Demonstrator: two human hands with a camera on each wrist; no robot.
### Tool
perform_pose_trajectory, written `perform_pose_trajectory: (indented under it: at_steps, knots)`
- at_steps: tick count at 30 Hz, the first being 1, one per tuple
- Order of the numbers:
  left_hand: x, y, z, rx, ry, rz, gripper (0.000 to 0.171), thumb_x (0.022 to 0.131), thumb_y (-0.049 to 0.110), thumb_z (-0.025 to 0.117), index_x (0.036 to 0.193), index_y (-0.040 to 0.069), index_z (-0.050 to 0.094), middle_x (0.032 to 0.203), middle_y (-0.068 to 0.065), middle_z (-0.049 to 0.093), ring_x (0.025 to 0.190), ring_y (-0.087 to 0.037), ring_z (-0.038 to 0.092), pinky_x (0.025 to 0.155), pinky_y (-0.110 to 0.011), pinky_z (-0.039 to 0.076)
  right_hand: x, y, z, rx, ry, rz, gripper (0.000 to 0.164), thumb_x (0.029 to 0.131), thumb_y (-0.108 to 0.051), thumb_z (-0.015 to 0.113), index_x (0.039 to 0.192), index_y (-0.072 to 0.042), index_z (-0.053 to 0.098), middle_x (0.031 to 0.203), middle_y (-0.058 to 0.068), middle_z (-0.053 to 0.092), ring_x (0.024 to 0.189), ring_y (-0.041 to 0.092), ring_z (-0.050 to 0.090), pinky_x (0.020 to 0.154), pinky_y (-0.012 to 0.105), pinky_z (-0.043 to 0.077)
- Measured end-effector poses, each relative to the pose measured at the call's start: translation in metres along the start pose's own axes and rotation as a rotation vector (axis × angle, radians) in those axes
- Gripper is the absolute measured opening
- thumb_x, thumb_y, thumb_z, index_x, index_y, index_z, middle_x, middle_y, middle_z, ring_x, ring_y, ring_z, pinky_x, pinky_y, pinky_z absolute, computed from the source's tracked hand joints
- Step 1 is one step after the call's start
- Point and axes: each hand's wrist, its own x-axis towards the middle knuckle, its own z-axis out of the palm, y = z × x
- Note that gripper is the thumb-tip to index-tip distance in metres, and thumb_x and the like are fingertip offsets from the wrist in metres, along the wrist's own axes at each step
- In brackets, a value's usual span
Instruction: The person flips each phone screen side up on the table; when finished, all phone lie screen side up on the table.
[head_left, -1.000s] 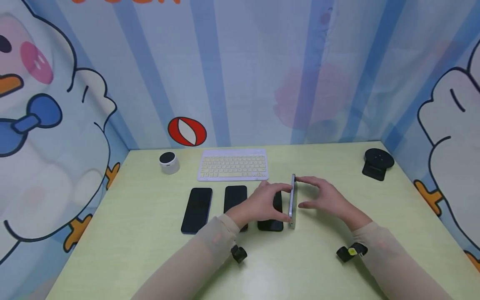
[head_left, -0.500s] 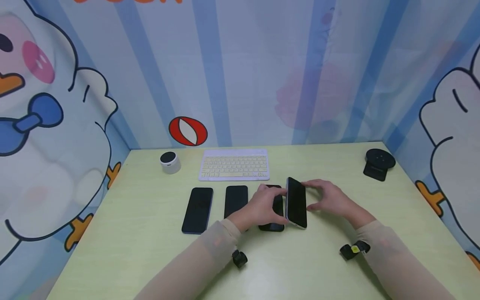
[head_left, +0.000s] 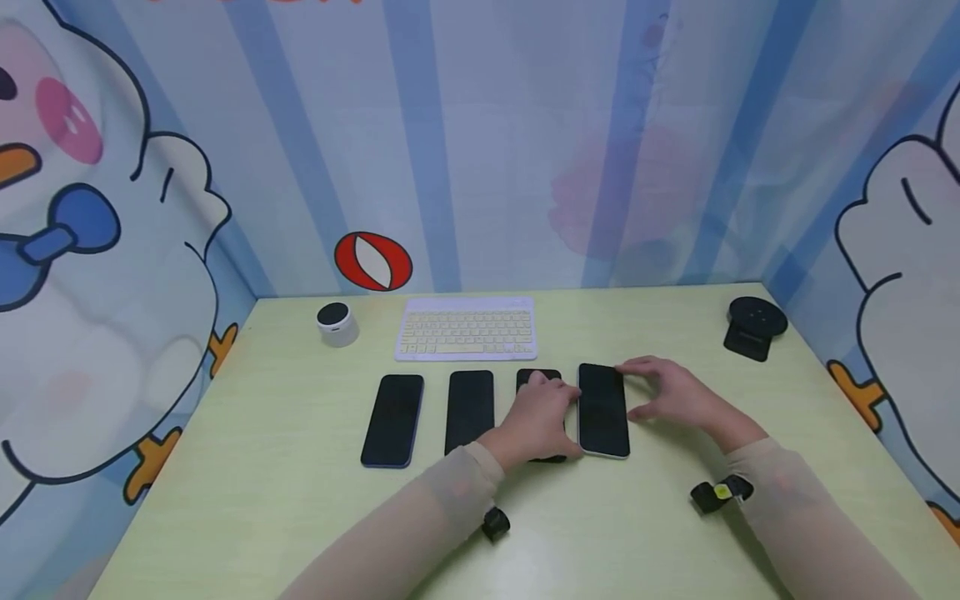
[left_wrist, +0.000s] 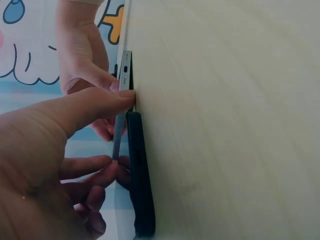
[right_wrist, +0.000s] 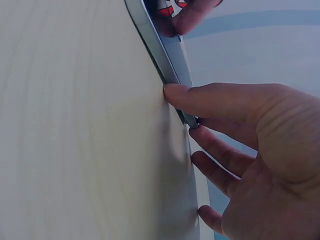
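Note:
A smartphone with a dark screen and pale silver edge (head_left: pixel 602 410) lies face up and nearly flat at the right end of a row of phones. My left hand (head_left: pixel 534 418) pinches its left side, thumb near the bottom corner and fingers farther up. Along the right side, my right hand (head_left: pixel 673 397) holds the edge between thumb and fingers. Beneath my left hand lies another dark phone (head_left: pixel 527 380), partly hidden. In the left wrist view, the silver phone's port end (left_wrist: pixel 125 70) shows above the left thumb, beside the dark phone (left_wrist: pixel 141 175).
Two more dark phones, one at the left end (head_left: pixel 392 421) and one beside it (head_left: pixel 470 407), lie on the pale table (head_left: pixel 247 475). Behind them are a lilac keyboard (head_left: pixel 467 329), a small white cylinder (head_left: pixel 337 325) and a black folding stand (head_left: pixel 756 325).
The silver-edged phone has gone from standing on its long edge, through a tilt, to lying face up almost flat. Both hands have followed it, the right one shifting slightly rightward.

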Motion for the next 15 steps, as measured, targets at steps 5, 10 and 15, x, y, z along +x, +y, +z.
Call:
perform_pose_trajectory:
  at_steps: [5,10,15]
  knots:
    - [0.0015,0.0036,0.0023,0.027,-0.009,-0.035,0.078,0.074,0.053,0.087,0.141,0.019,0.063,0.136,0.002,0.063,0.118,-0.022,0.046,0.100,-0.036,0.045,0.0006,0.0009,-0.0027,0.003,-0.007,-0.018,0.076,0.075,-0.011,0.091,0.142,0.001,0.059,0.147,0.029,0.053,0.140,0.053,0.042,0.113,0.069,0.032]
    - [0.0018,0.0067,0.0018,0.030,-0.006,-0.032,0.079,0.076,0.054,0.085,0.142,0.017,0.062,0.138,0.001,0.062,0.119,-0.022,0.046,0.100,-0.037,0.044,-0.0005,0.0035,-0.0042,0.006,-0.007,-0.018,0.075,0.076,-0.009,0.089,0.144,0.000,0.058,0.150,0.028,0.052,0.142,0.052,0.040,0.115,0.069,0.030]
    - [-0.0041,0.0010,0.0000,-0.012,0.010,-0.022,0.073,0.084,0.054,0.080,0.145,0.019,0.060,0.142,0.000,0.060,0.125,-0.024,0.046,0.103,-0.041,0.044,-0.0080,0.0050,-0.0047,0.034,-0.007,-0.041,0.071,0.081,-0.002,0.083,0.146,-0.001,0.055,0.154,0.027,0.048,0.146,0.052,0.035,0.116,0.070,0.027]
